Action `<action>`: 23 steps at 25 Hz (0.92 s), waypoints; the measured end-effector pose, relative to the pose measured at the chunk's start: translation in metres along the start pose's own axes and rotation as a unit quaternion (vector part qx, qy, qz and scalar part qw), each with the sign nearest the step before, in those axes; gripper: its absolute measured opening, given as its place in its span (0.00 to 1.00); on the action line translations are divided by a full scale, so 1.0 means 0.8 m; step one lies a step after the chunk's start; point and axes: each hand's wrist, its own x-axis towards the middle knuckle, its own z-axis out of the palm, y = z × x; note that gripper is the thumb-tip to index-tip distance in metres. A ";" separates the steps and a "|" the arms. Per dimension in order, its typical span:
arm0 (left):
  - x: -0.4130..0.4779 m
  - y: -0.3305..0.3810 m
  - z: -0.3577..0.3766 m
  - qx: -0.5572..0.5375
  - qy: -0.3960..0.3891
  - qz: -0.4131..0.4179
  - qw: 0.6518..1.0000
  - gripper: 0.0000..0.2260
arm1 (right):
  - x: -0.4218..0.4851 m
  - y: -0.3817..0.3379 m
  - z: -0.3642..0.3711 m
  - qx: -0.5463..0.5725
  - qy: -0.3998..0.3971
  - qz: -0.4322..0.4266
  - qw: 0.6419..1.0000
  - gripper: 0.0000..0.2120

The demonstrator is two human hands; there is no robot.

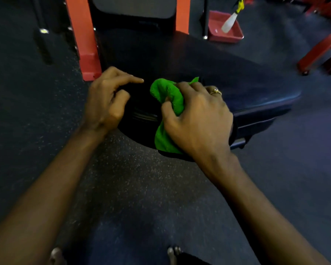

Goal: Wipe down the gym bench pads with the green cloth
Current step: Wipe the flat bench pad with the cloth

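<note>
Head view. Near end of the dark gym bench pad [180, 60], seen from above, with both forearms reaching in from the lower edge of the frame.

Right grip [197, 115]: fingers and thumb curled around the bunched green cloth [166, 92], pressing it onto the rounded near end of the pad. The cloth bulges out to the left of the knuckles, and a flap hangs down below the thumb over the pad's front edge. A small corner shows beyond the fingertips. A gold ring [216, 91] sits on one finger.

Left grip [105, 100]: holds nothing. The index finger is stretched out towards the cloth, its tip just short of it, and the other fingers are loosely bent. The hand lies at the pad's left edge; whether it touches the pad cannot be told against the dark surface.

Surroundings: two orange uprights [82, 35] flank the far end of the bench. Behind and to the right stands a red tray [235, 33] with a white spray bottle [230, 21] leaning in it. A red frame [319, 48] stands at the right edge. The floor [132, 188] is dark and speckled.
</note>
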 end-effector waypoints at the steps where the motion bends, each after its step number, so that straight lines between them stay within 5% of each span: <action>1: 0.002 0.008 -0.001 0.026 -0.020 -0.031 0.999 0.21 | 0.000 0.000 0.000 0.004 -0.005 -0.001 1.000 0.20; 6: 0.012 0.049 -0.009 0.147 -0.157 -0.120 0.969 0.27 | 0.003 0.006 -0.015 0.013 -0.060 -0.030 0.998 0.19; 10: 0.031 0.075 0.002 0.226 -0.277 -0.202 0.912 0.31 | 0.023 0.034 -0.028 0.024 -0.119 0.006 0.993 0.21; 17: 0.033 0.094 0.010 0.259 -0.251 -0.230 0.904 0.25 | 0.045 0.046 -0.026 0.021 -0.076 0.187 0.979 0.21; 23: 0.031 0.098 0.011 0.263 -0.243 -0.234 0.904 0.26 | 0.034 0.079 -0.039 0.024 -0.137 0.058 0.988 0.24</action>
